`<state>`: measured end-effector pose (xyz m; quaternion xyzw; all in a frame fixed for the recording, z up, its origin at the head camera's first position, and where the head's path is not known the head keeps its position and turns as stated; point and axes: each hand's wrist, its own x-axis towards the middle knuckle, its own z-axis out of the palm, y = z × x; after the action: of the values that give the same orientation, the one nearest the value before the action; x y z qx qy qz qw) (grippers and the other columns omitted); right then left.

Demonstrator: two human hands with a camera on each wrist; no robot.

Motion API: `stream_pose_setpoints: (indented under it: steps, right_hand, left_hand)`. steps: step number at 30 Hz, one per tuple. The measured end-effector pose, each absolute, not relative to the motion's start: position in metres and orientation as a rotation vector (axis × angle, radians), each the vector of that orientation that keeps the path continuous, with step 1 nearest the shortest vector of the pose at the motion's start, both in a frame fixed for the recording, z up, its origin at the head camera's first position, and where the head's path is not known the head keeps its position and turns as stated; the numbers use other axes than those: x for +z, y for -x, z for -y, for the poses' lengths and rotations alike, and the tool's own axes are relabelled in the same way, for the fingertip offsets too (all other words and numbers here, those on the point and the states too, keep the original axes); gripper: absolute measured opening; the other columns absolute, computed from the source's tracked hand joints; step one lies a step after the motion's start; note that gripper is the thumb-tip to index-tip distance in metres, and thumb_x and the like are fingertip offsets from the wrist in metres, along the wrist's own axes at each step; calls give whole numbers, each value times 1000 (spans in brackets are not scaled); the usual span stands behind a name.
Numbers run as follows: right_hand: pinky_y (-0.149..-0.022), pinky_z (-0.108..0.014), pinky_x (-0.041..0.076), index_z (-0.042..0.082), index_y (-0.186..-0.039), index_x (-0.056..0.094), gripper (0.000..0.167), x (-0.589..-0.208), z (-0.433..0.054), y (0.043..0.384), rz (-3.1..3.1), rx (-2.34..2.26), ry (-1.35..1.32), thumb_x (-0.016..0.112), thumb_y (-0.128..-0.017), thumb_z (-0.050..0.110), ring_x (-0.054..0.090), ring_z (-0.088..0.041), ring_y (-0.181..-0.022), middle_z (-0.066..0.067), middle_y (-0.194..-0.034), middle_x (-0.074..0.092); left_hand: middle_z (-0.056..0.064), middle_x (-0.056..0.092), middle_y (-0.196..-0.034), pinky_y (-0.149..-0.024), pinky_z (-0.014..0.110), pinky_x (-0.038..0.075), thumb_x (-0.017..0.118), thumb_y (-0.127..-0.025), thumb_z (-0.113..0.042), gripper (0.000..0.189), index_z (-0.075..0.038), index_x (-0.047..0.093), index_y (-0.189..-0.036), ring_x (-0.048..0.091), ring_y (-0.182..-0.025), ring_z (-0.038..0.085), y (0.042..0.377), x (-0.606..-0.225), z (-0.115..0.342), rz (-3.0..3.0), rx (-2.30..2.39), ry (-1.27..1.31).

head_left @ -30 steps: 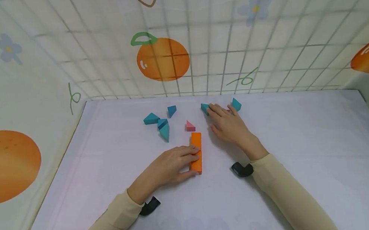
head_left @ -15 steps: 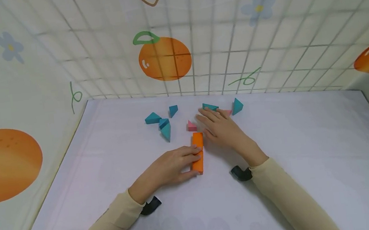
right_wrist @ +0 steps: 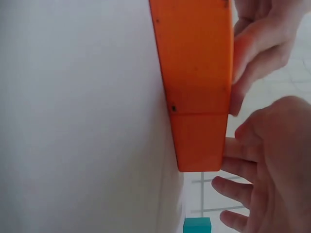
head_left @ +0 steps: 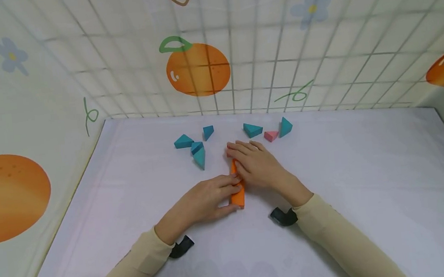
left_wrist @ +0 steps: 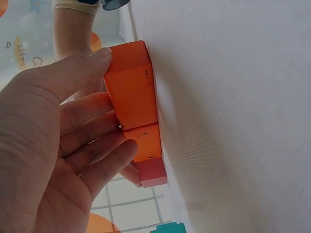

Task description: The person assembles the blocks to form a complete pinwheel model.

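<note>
Two orange blocks stand end to end on the white table, a near block (head_left: 238, 200) and a far block (left_wrist: 147, 143). My left hand (head_left: 208, 198) lies along their left side, thumb at the near end and fingertips on top. My right hand (head_left: 259, 166) reaches over the far block from the right, fingers extended and loosely bent. Beyond that block's far end is a small pink triangular block (left_wrist: 151, 172); a fingertip is at its side in the left wrist view. The right hand mostly hides this pink piece in the head view.
Several teal triangular blocks lie toward the back: one group (head_left: 199, 158) left of the hands, and two at right, a flat one (head_left: 252, 130) and a pointed one (head_left: 285, 127). A second pink triangle (head_left: 271, 136) sits between those two. A grid-patterned wall (head_left: 258, 76) rises behind.
My right hand has drawn back from the teal and pink pieces at the rear right, toward the near pink piece and far orange block. A teal piece there has turned. The left hand stays.
</note>
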<state>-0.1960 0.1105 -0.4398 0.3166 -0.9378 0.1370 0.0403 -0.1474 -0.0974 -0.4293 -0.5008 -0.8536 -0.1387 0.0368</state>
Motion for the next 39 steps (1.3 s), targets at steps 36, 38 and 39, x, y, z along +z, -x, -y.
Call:
stream_pose_setpoints:
  steps: [36, 38, 39]
  right_hand:
    - [-112, -50, 36, 14, -138, 57, 40, -439, -128, 203, 2877, 505, -971, 50, -99, 15, 52, -27, -129, -6, -137, 59]
    - [-112, -49, 37, 14, -137, 58, 39, -440, -130, 204, 2873, 501, -954, 51, -98, 15, 53, -27, -127, -6, -136, 60]
    - [-112, -49, 37, 14, -137, 59, 39, -440, -131, 205, 2869, 503, -954, 51, -98, 15, 54, -28, -127, -7, -135, 60]
  left_hand:
    - [6, 63, -134, -103, 30, 49, 76, -86, -35, 48, -7, 68, -124, 57, -126, 18, 148, -431, 99, 2625, -451, 1529]
    - [6, 63, -134, -103, 31, 49, 76, -85, -35, 48, -7, 68, -124, 57, -126, 19, 148, -431, 99, 2625, -457, 1531]
    - [6, 63, -134, -103, 31, 49, 76, -85, -35, 48, -7, 68, -124, 57, -126, 19, 148, -431, 99, 2626, -460, 1533]
